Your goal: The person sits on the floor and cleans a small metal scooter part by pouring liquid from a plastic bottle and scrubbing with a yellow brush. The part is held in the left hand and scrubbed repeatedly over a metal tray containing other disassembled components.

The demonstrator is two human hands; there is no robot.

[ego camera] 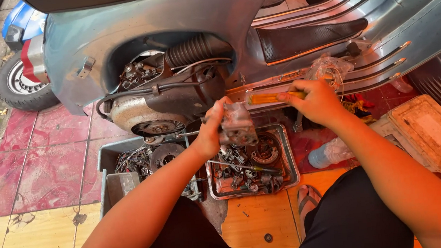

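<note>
Left hand (212, 132) is clamped around a grey metal engine part (237, 124), looks like a carburettor body, though it's too blurred to be sure. The part is held up in the air, just right of the left hand's fingers.

Right hand (314, 101) is closed on a yellow-handled screwdriver (270, 97). The handle sticks out to the left of that hand, pointing toward the engine part; the tip is hidden behind it.

Directly below both hands sits a metal tray (289, 161) on the floor, full of loose nuts, bolts and small parts. Left of the tray, under the left forearm, is a grey bin (109, 158) with more parts.

Beyond the hands is a light blue scooter (180, 14), side panel off, engine (168, 94) exposed. A beige lidded box (428, 131) lies right of the right forearm.
</note>
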